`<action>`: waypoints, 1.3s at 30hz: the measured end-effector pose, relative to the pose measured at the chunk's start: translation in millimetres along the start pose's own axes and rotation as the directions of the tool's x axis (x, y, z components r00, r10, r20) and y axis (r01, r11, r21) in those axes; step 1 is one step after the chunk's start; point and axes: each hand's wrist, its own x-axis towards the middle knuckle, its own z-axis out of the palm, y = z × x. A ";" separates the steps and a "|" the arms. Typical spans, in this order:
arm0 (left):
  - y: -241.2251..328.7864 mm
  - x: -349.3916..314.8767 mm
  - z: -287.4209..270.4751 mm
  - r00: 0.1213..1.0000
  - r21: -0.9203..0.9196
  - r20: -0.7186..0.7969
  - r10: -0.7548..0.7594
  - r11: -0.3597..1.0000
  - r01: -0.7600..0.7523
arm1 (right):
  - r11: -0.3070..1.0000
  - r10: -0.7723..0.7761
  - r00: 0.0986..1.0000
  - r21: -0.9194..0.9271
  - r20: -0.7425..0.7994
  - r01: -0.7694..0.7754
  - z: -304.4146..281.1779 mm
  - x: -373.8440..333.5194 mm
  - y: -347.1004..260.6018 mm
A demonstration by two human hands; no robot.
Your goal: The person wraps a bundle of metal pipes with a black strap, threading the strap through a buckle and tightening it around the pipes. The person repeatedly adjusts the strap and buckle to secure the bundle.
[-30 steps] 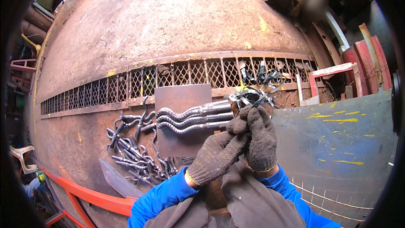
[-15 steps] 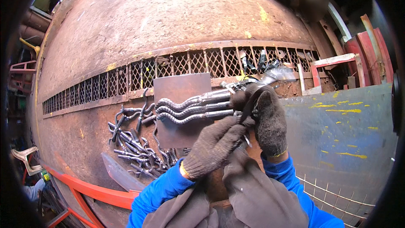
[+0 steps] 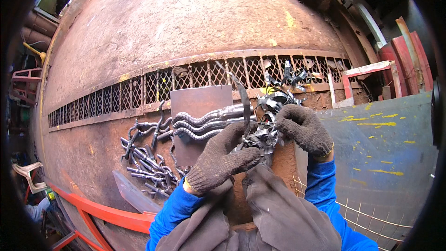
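My left hand, in a dark knitted glove, is closed at the near end of a long, dark, flat strip that rises from its fingers and narrows towards the grate. Between my hands lies a tangled heap of shiny black and silver strips. My right hand, gloved alike, is at the heap's right side with its fingers curled in; what they hold is hidden. Left of the heap, several wavy, ribbed metal tubes lie side by side across a flat brown metal plate.
A pile of bent metal tubes lies on the left. Beyond the plate runs a rusty mesh grate. An orange-red metal bar crosses the lower left. On the right are a grey metal sheet and a red-and-white frame.
My hands have moved apart, my left leftward and my right rightward. The tangled strips between them now show, and the long dark strip stands up from my left hand.
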 end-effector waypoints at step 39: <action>-7.6 2.6 0.6 0.977 0.136 -0.186 0.109 0.987 -0.084 | 0.987 -0.147 0.987 0.067 0.063 0.143 21.5 6.2 3.4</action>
